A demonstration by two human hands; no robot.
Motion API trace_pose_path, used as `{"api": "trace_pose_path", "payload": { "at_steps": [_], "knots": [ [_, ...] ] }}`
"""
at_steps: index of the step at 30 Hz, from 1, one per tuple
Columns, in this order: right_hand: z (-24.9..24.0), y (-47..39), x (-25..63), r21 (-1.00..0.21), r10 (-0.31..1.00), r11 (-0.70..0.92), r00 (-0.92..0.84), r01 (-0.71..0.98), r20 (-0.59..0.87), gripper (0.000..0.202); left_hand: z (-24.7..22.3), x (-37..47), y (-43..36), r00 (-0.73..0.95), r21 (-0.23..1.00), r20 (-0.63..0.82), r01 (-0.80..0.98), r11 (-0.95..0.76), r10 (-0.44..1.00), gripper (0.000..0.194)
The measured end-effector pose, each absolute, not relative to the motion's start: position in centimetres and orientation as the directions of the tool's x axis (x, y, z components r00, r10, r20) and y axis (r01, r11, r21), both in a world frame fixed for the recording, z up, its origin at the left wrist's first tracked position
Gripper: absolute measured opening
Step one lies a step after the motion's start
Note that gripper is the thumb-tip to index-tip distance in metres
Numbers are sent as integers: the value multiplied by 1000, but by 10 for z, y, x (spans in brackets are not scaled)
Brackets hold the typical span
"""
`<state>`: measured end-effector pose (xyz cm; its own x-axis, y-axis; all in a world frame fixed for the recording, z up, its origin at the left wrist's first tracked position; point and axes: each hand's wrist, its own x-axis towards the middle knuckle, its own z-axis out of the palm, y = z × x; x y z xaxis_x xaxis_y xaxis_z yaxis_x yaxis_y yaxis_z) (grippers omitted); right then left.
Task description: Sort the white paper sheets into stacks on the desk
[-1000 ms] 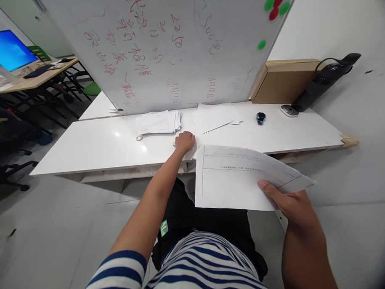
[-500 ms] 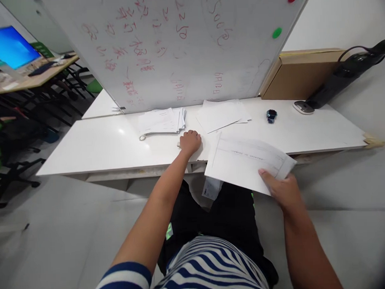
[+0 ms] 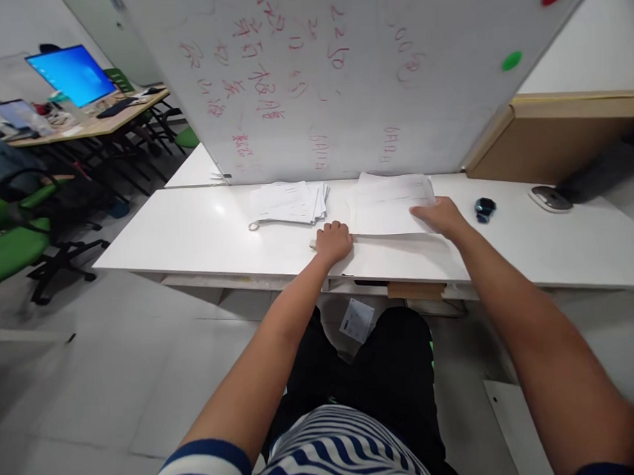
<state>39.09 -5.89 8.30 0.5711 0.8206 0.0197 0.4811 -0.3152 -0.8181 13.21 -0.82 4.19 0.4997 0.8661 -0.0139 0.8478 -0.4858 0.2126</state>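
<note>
- Right hand [image 3: 435, 216] pinches paper [image 3: 386, 207] at its right edge, thumb uppermost, over the surface [image 3: 203, 241] beside a stack [image 3: 284, 202].
- Left hand [image 3: 334, 244] curls by the paper's near-left corner; its grip is hidden.
- Paper looks light, floppy, easily creased, best held by its edges.

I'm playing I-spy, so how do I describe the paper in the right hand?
Find the whiteboard with red writing, then the white desk before it. Right of the messy stack is your paper. Unlike that stack, it is gripped at its right end by the right hand.
</note>
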Motion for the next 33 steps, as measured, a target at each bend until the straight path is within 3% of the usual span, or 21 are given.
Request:
{"api": "trace_pose_path", "payload": {
  "at_steps": [3,6,8,11,14,16,18,19,21,23,28,33],
  "knots": [
    [94,-10,409,-704,862,-413,496,577,-100,35,40,132,-10,489,217,12,850,-480,872,39],
    [97,28,415,-590,873,-445,473,674,-117,24,38,132,-9,496,216,20,846,-488,868,39],
    [93,43,412,-540,874,-453,473,709,-112,29,37,131,-8,518,212,23,833,-511,855,39],
    [79,52,409,-573,864,-457,493,680,-103,33,37,130,-6,532,210,30,825,-525,846,39],
    [67,54,411,-609,855,-461,506,646,-112,24,38,131,-6,523,213,23,830,-516,852,38],
    [65,52,411,-554,843,-469,536,688,-48,48,39,131,-6,530,214,18,826,-521,848,38],
    [64,45,406,-492,846,-415,524,765,100,83,39,131,-5,540,216,23,819,-531,841,38],
    [63,38,401,-462,852,-359,487,811,192,90,38,131,-5,540,217,23,819,-532,841,38],
    [60,18,386,-406,858,-217,372,888,355,84,38,130,-5,534,223,22,821,-525,845,38],
    [51,-12,368,-367,848,-152,312,918,428,73,38,130,-5,530,231,23,822,-520,848,37],
    [19,-85,330,-325,902,-294,374,899,217,71,39,129,-4,538,237,30,815,-529,842,39],
    [8,-105,316,-189,914,-342,372,920,159,73,38,129,-4,526,253,13,821,-512,850,38]
  ]
}}
